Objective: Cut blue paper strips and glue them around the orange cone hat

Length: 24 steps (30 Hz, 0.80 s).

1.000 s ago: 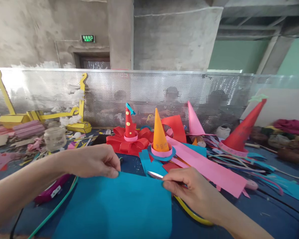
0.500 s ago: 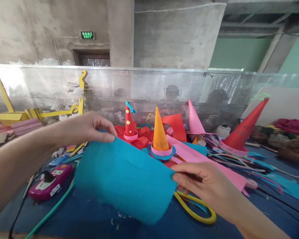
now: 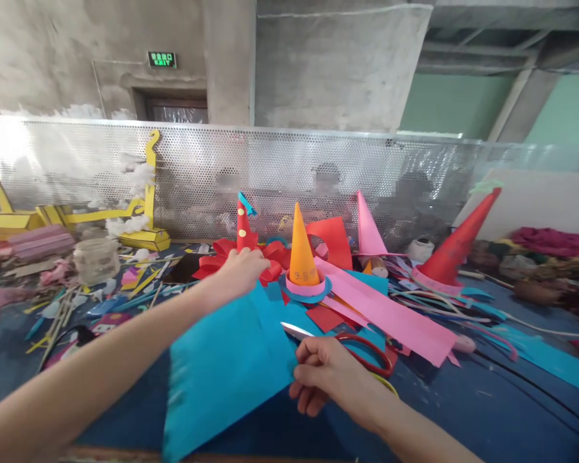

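My left hand reaches forward over the base of a red cone hat with pale yellow dots and a blue tip; its fingertips are partly hidden, so its hold is unclear. My right hand has its fingers curled, pinching the right edge of a blue paper sheet. This sheet slopes down toward the table's front edge beneath my left forearm. Just beyond my right hand lie scissors with red handles, blades pointing left. Behind them stands an orange cone hat with a pink band and blue brim.
A pink paper strip runs diagonally right of centre. Farther right leans a red cone hat; a pink cone stands behind. At left are a clear jar, sticks and scraps. A perforated metal screen lines the back.
My left hand has let go of the blue sheet and moved forward to the dotted red hat. The sheet has dropped toward the table, while my right hand has shifted slightly left and down.
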### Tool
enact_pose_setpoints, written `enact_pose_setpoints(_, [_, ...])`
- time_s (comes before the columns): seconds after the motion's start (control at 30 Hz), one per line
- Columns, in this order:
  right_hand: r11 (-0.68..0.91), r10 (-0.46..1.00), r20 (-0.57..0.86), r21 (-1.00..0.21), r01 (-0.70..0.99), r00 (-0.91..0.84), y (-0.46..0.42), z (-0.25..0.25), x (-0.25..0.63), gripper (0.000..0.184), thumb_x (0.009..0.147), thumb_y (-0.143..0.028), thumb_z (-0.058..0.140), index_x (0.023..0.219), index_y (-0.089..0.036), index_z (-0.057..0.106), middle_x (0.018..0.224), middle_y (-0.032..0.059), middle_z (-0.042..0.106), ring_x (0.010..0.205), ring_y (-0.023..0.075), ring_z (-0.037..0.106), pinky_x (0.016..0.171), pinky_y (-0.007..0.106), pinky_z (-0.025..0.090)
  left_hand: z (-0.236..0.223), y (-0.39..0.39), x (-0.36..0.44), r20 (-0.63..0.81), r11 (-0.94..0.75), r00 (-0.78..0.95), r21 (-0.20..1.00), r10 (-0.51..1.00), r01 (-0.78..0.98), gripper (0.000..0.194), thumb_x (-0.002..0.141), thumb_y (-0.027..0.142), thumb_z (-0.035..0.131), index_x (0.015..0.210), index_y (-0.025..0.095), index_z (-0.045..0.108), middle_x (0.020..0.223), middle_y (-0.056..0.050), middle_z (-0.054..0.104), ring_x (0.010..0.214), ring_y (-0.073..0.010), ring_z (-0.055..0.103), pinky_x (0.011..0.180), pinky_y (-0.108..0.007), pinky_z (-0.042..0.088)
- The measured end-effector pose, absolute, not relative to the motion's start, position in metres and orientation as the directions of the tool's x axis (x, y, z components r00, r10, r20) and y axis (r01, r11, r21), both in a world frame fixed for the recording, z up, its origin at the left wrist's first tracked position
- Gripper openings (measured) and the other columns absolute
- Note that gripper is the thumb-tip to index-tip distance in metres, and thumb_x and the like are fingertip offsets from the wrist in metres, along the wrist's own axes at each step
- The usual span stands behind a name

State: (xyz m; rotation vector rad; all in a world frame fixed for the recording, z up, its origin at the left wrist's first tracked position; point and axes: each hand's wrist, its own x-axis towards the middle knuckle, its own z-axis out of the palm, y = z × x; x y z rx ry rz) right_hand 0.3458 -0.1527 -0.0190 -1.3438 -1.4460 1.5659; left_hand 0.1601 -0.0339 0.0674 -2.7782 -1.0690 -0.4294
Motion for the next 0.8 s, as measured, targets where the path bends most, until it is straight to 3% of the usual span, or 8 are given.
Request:
enact_pose_setpoints(0.07, [-0.206,0.92,-0.266,-0.953,0.222,-0.289,-0.149,-0.029,0.348,0.021,0.061,-0.025,0.056,0.077,-0.019,0.043,0.06,0.0014,0.069,0.047,0.0137,0.064,0.042,0.02,0.049,0.034,-0.05,0.171,0.302,-0.772,0.737,-0.006,0.604,0.635,0.035,0.08,0.0,0.047,0.099,0.019,0.069,0.102,-0.009,0.069,0.095,-0.0214,0.061,0.079,-0.032,0.047])
enact_pose_setpoints(0.2, [-0.166,0.924,-0.252,-0.942,0.291,-0.288,-0.147,-0.037,0.35,0.018,0.067,-0.024,0.053,0.081,-0.018,0.043,0.063,0.0016,0.069,0.049,0.015,0.065,0.044,0.023,0.051,0.005,-0.078,0.174,0.23,-0.93,0.905,0.174,0.357,0.322,0.028,0.086,0.006,0.047,0.095,0.022,0.069,0.096,-0.004,0.07,0.092,-0.0195,0.062,0.086,-0.032,0.046])
enact_pose_setpoints(0.37, [-0.017,0.94,-0.165,-0.896,0.443,-0.299,-0.156,-0.024,0.366,0.012,0.08,-0.03,0.054,0.081,-0.018,0.052,0.073,0.0041,0.069,0.06,0.0188,0.066,0.054,0.029,0.052,-0.001,-0.081,0.172,0.215,-0.886,0.888,0.331,0.406,0.325,0.028,0.088,0.008,0.044,0.091,0.022,0.069,0.101,-0.003,0.07,0.092,-0.0193,0.061,0.086,-0.034,0.046])
enact_pose_setpoints(0.4, [0.066,0.955,-0.099,-0.849,0.525,-0.28,-0.158,-0.02,0.375,0.015,0.083,-0.031,0.053,0.081,-0.017,0.057,0.077,0.0053,0.069,0.065,0.0203,0.066,0.058,0.032,0.053,-0.002,-0.08,0.173,0.213,-0.879,0.886,0.35,0.411,0.323,0.029,0.088,0.007,0.044,0.091,0.021,0.069,0.103,-0.004,0.07,0.093,-0.0192,0.061,0.086,-0.034,0.046])
enact_pose_setpoints(0.47, [0.274,0.961,0.129,-0.573,0.773,-0.244,-0.161,-0.019,0.399,0.024,0.089,-0.03,0.044,0.092,-0.018,0.065,0.09,0.0082,0.068,0.082,0.0245,0.066,0.074,0.039,0.053,-0.007,-0.077,0.173,0.212,-0.871,0.885,0.374,0.415,0.319,0.03,0.087,0.006,0.043,0.091,0.021,0.068,0.107,-0.003,0.069,0.094,-0.019,0.061,0.087,-0.034,0.046])
enact_pose_setpoints(0.5, [0.298,0.952,0.203,-0.438,0.848,-0.229,-0.161,-0.022,0.412,0.03,0.089,-0.025,0.04,0.103,-0.017,0.065,0.102,0.0113,0.067,0.093,0.027,0.064,0.082,0.043,0.051,-0.009,-0.076,0.174,0.212,-0.867,0.883,0.383,0.418,0.318,0.03,0.086,0.006,0.043,0.091,0.021,0.068,0.107,-0.003,0.069,0.094,-0.0188,0.061,0.088,-0.034,0.046])
enact_pose_setpoints(0.63, [0.293,0.953,0.12,-0.142,0.946,-0.277,-0.16,-0.044,0.451,0.057,0.081,-0.005,0.037,0.134,-0.016,0.052,0.13,0.0143,0.054,0.115,0.0299,0.054,0.096,0.049,0.046,-0.018,-0.074,0.174,0.231,-0.86,0.869,0.391,0.438,0.329,0.029,0.086,0.007,0.045,0.093,0.022,0.069,0.105,-0.003,0.069,0.095,-0.0186,0.061,0.09,-0.035,0.045])
enact_pose_setpoints(0.8, [0.277,0.96,0.046,-0.045,0.96,-0.275,-0.155,-0.052,0.451,0.07,0.073,0.001,0.039,0.14,-0.018,0.047,0.132,0.0146,0.053,0.114,0.0282,0.056,0.097,0.046,0.047,-0.02,-0.076,0.17,0.279,-0.863,0.84,0.357,0.465,0.358,0.029,0.089,0.008,0.043,0.097,0.018,0.069,0.098,-0.006,0.068,0.096,-0.0198,0.06,0.09,-0.034,0.046])
